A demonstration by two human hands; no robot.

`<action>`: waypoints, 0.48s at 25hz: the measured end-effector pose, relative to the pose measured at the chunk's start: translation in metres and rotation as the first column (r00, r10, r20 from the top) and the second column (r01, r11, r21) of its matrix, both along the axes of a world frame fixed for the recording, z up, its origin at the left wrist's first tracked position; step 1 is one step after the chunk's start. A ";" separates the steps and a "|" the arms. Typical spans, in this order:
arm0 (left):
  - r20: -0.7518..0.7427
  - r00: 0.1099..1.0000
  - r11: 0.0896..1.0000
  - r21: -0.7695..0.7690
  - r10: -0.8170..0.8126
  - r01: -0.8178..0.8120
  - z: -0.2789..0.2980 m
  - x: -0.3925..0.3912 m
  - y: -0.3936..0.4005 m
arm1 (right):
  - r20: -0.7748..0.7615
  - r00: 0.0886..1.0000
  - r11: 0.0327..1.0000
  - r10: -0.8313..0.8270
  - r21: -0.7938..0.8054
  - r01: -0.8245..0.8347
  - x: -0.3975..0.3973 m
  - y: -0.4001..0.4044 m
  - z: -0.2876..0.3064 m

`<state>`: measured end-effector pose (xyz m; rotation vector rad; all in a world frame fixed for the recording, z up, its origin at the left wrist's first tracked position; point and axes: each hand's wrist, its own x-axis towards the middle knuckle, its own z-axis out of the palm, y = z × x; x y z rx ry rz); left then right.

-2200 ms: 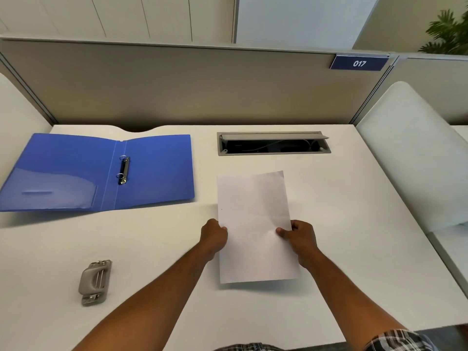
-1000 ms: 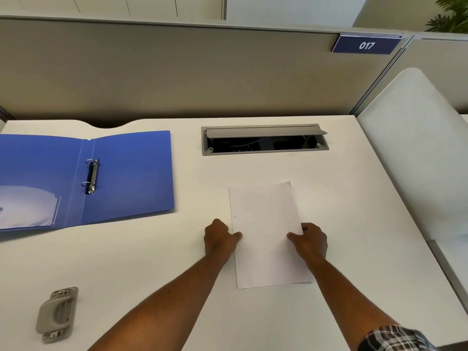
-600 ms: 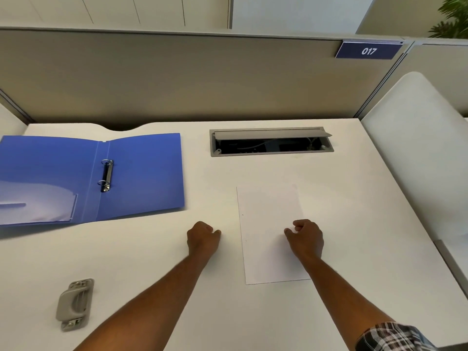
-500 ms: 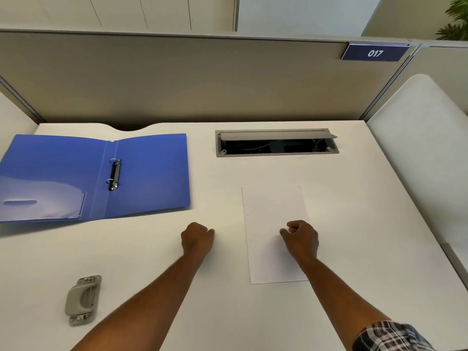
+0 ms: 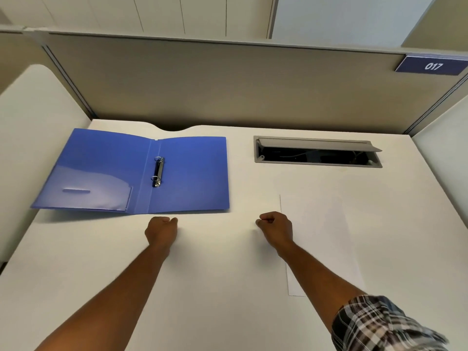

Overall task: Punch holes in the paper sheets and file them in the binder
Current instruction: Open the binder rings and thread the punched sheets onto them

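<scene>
A white paper sheet (image 5: 321, 236) lies flat on the white desk (image 5: 228, 287), to the right of centre. The open blue binder (image 5: 141, 173) lies at the far left, its two metal rings (image 5: 158, 171) closed on the spine. My left hand (image 5: 162, 230) hovers just in front of the binder's near edge, fingers curled shut and holding nothing. My right hand (image 5: 274, 228) is a loose fist at the sheet's left edge, also holding nothing, and its forearm crosses the sheet's lower left corner. The hole punch is out of view.
An open grey cable tray (image 5: 316, 154) is sunk into the desk at the back right. Beige partition walls (image 5: 228, 84) close off the back and both sides. A sign reading 017 (image 5: 431, 65) hangs at the upper right.
Both hands have let go of the sheet, which now lies flat. The hands and my view have shifted left toward the binder. The hole punch has dropped out of view.
</scene>
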<state>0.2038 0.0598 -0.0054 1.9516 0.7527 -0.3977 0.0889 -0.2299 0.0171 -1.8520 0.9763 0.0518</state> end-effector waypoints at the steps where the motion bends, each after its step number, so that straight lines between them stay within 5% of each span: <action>1: -0.001 0.999 0.998 -0.031 0.051 -0.051 -0.011 0.015 0.019 | -0.001 1.000 1.000 0.001 0.032 -0.001 0.012 0.007 -0.002; 7: 0.024 0.929 0.930 -0.001 0.369 -0.369 0.029 0.061 0.092 | 0.007 1.000 0.966 -0.022 0.259 0.019 0.086 0.042 -0.012; 12: 0.022 0.835 0.788 -0.346 0.550 -0.509 0.025 0.092 0.151 | 0.040 0.996 0.937 -0.075 0.345 0.056 0.135 0.061 -0.012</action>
